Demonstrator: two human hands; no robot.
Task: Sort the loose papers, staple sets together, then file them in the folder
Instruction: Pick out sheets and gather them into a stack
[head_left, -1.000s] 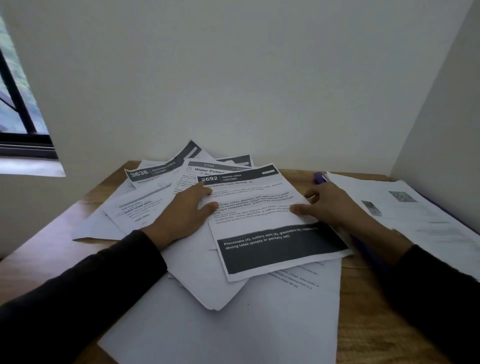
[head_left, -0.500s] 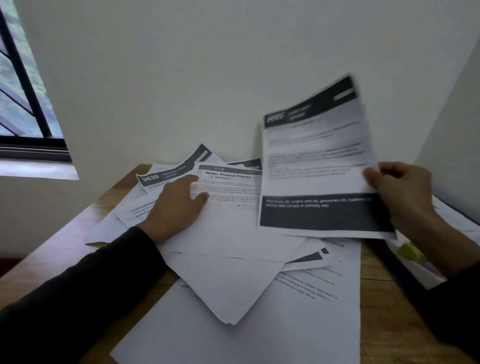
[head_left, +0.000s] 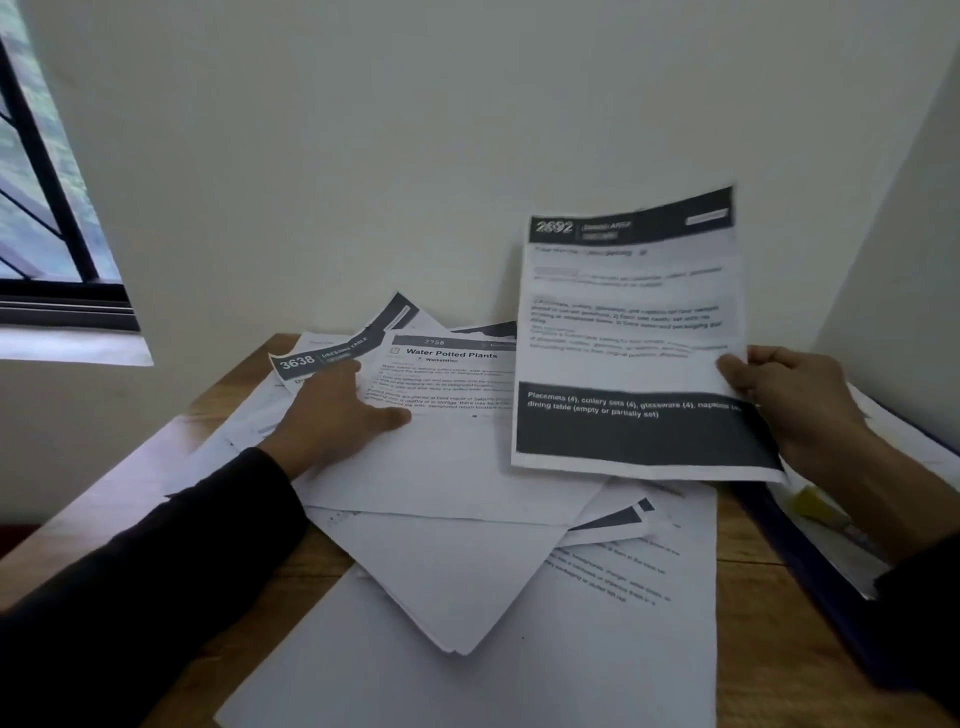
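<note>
A printed sheet headed 2692 (head_left: 628, 338) is held upright above the table, pinched at its right edge by my right hand (head_left: 795, 400). My left hand (head_left: 332, 415) lies flat, fingers apart, on a messy pile of loose papers (head_left: 457, 478). Directly under its fingers is a sheet titled Water Potted Plants (head_left: 452, 364), and a sheet headed 3638 (head_left: 311, 358) pokes out behind it. A dark blue folder (head_left: 810, 561) lies open at the right edge, partly hidden by my right arm, with papers in it.
The wooden table (head_left: 779, 649) stands in a corner, with white walls behind and to the right. A window (head_left: 41, 223) is at the far left. A small yellow object (head_left: 813, 506) lies in the folder below my right wrist.
My right hand picked the 2692 sheet off the pile and lifted it upright to the right. That uncovered the Water Potted Plants sheet. My left hand stayed pressed on the pile.
</note>
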